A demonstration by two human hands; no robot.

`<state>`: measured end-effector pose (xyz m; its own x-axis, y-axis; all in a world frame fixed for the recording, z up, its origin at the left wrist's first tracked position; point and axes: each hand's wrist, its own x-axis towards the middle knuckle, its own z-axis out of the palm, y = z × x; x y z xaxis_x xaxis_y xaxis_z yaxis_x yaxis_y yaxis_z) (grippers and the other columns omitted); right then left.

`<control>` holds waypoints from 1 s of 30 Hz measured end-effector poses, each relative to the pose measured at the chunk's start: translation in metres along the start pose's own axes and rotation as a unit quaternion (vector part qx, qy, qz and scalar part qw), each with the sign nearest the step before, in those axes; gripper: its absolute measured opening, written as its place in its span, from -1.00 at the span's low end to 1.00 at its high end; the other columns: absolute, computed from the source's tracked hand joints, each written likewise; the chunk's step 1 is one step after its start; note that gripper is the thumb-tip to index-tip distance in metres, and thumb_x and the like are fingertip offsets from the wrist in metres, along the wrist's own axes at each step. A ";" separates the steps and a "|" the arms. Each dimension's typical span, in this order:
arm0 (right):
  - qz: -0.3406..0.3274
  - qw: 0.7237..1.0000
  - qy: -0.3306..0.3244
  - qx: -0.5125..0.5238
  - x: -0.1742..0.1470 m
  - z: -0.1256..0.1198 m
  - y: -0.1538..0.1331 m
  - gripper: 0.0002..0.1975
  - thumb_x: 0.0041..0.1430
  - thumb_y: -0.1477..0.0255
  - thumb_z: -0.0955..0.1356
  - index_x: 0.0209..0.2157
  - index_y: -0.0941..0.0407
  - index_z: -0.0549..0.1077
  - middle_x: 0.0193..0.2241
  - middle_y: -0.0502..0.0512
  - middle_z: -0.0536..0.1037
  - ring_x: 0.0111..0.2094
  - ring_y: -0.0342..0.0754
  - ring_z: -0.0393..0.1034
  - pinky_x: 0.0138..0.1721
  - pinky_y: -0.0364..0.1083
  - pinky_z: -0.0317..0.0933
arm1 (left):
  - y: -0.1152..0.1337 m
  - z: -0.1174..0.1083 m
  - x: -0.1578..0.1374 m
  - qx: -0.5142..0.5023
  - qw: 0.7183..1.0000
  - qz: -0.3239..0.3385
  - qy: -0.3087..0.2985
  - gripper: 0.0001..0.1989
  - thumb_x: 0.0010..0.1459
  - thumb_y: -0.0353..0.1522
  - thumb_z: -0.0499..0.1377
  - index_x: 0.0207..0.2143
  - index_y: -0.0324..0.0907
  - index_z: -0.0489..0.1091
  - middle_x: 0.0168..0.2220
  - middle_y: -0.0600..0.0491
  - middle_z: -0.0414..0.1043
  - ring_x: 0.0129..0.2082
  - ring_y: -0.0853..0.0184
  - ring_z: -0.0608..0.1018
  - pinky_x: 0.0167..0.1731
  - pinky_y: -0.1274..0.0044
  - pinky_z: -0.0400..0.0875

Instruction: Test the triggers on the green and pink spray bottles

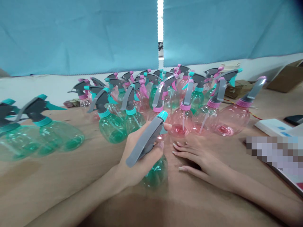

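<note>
My left hand (139,154) is wrapped round the neck of a green spray bottle (156,173) at the middle front. Its grey sprayer head with a turquoise nozzle rises above my fingers; the collar is hidden by them. To its right, my right hand (201,157) rests palm down on the wooden table (94,176), fingers spread, holding nothing. Just beyond my hands stand a pink spray bottle (181,121) and a green spray bottle (112,126), each with a grey sprayer head.
Several more pink and green spray bottles crowd the table's back. Green bottles (61,135) stand at the left. At the right lie a white device (272,127), a blurred-out flat item (276,157) and cardboard boxes (285,77). A blue curtain (82,34) hangs behind.
</note>
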<state>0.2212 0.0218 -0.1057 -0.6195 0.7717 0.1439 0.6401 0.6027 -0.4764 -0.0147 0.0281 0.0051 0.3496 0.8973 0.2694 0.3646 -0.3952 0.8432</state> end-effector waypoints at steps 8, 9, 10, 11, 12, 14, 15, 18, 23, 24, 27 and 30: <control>0.008 1.000 0.002 0.012 0.000 -0.001 -0.002 -0.49 0.35 0.15 0.26 0.25 0.04 0.29 0.28 0.14 0.28 0.29 0.14 0.14 0.26 0.25 0.09 | 0.001 0.001 0.000 -0.011 1.000 0.008 0.001 -0.66 0.03 -0.46 0.10 -0.12 -0.10 0.44 -0.24 0.11 0.51 -0.41 0.35 0.48 -0.27 0.50 0.47; 0.007 1.000 -0.003 0.007 0.000 -0.002 -0.002 -0.49 0.36 0.14 0.24 0.25 0.06 0.29 0.28 0.15 0.27 0.29 0.13 0.13 0.26 0.24 0.09 | 0.001 0.001 0.000 -0.011 1.000 0.007 0.001 -0.66 0.03 -0.47 0.10 -0.12 -0.09 0.44 -0.24 0.11 0.51 -0.40 0.35 0.48 -0.27 0.50 0.47; 0.007 1.000 -0.007 0.002 0.000 -0.002 -0.002 -0.48 0.36 0.14 0.24 0.25 0.07 0.29 0.28 0.15 0.26 0.29 0.12 0.13 0.26 0.23 0.08 | 0.000 0.001 0.000 -0.011 1.000 0.004 0.001 -0.66 0.03 -0.46 0.10 -0.11 -0.09 0.44 -0.25 0.11 0.51 -0.40 0.35 0.48 -0.28 0.51 0.47; 0.006 1.000 -0.009 -0.001 0.000 -0.002 -0.002 -0.48 0.37 0.13 0.23 0.25 0.08 0.29 0.29 0.15 0.26 0.29 0.12 0.12 0.26 0.23 0.08 | 0.000 0.001 0.000 -0.011 1.000 0.002 0.002 -0.65 0.03 -0.46 0.11 -0.10 -0.09 0.44 -0.27 0.11 0.50 -0.41 0.34 0.48 -0.30 0.51 0.47; 0.006 1.000 -0.008 -0.003 0.000 -0.002 -0.002 -0.48 0.37 0.13 0.23 0.25 0.08 0.29 0.29 0.16 0.26 0.29 0.12 0.13 0.27 0.23 0.08 | 0.000 0.001 0.000 -0.009 1.000 0.000 0.001 -0.65 0.03 -0.45 0.11 -0.10 -0.09 0.44 -0.28 0.11 0.50 -0.41 0.34 0.49 -0.31 0.51 0.48; 0.005 1.000 -0.002 -0.001 0.000 -0.001 -0.001 -0.48 0.37 0.14 0.24 0.25 0.08 0.29 0.28 0.16 0.27 0.29 0.12 0.13 0.27 0.24 0.07 | -0.001 0.001 0.000 -0.002 1.000 -0.002 0.001 -0.64 0.03 -0.43 0.11 -0.08 -0.09 0.45 -0.27 0.10 0.51 -0.40 0.33 0.50 -0.31 0.50 0.49; 0.004 1.000 0.001 0.002 0.000 0.000 -0.001 -0.48 0.36 0.15 0.24 0.24 0.08 0.29 0.28 0.16 0.27 0.29 0.12 0.14 0.27 0.25 0.07 | -0.001 0.001 0.000 0.001 1.000 -0.002 0.002 -0.63 0.03 -0.43 0.10 -0.08 -0.09 0.45 -0.25 0.09 0.52 -0.39 0.32 0.51 -0.28 0.49 0.49; 0.000 1.000 0.005 0.005 0.000 0.001 0.000 -0.49 0.36 0.15 0.25 0.24 0.08 0.29 0.28 0.16 0.27 0.29 0.12 0.13 0.27 0.24 0.06 | 0.001 0.001 -0.001 0.005 1.000 0.005 0.007 -0.64 0.04 -0.43 0.09 -0.08 -0.09 0.46 -0.18 0.09 0.54 -0.32 0.31 0.53 -0.19 0.47 0.49; -0.001 1.000 0.009 0.006 0.000 0.000 0.000 -0.49 0.36 0.16 0.26 0.24 0.06 0.29 0.28 0.15 0.27 0.29 0.13 0.14 0.27 0.25 0.07 | 0.000 0.001 -0.001 0.010 1.000 0.017 0.010 -0.66 0.06 -0.45 0.08 -0.10 -0.09 0.46 -0.22 0.12 0.53 -0.32 0.32 0.52 -0.20 0.50 0.48; -0.001 1.000 0.008 0.002 0.000 0.000 -0.001 -0.49 0.36 0.16 0.25 0.24 0.07 0.30 0.28 0.16 0.27 0.29 0.13 0.14 0.27 0.25 0.07 | 0.000 0.001 -0.001 0.010 1.000 0.017 0.010 -0.65 0.06 -0.45 0.08 -0.10 -0.09 0.46 -0.23 0.12 0.52 -0.33 0.33 0.52 -0.22 0.51 0.48; -0.002 1.000 0.003 -0.005 0.000 0.000 0.000 -0.49 0.37 0.15 0.24 0.24 0.09 0.30 0.28 0.16 0.26 0.29 0.12 0.13 0.26 0.24 0.08 | -0.001 0.001 0.000 0.005 1.000 0.025 0.006 -0.65 0.04 -0.44 0.09 -0.11 -0.08 0.46 -0.21 0.13 0.53 -0.35 0.33 0.53 -0.23 0.50 0.48; -0.002 1.000 0.007 0.001 0.000 0.001 0.000 -0.49 0.36 0.16 0.25 0.24 0.08 0.30 0.28 0.15 0.27 0.29 0.13 0.14 0.27 0.24 0.08 | -0.002 0.001 0.000 -0.001 1.000 0.030 0.007 -0.66 0.05 -0.44 0.08 -0.12 -0.08 0.46 -0.20 0.13 0.52 -0.33 0.34 0.53 -0.21 0.51 0.47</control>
<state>0.2211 0.0214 -0.1068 -0.6156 0.7719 0.1589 0.6361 0.6058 -0.4779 -0.0145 0.0290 0.0032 0.3585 0.8749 0.3255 0.3414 -0.4474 0.8266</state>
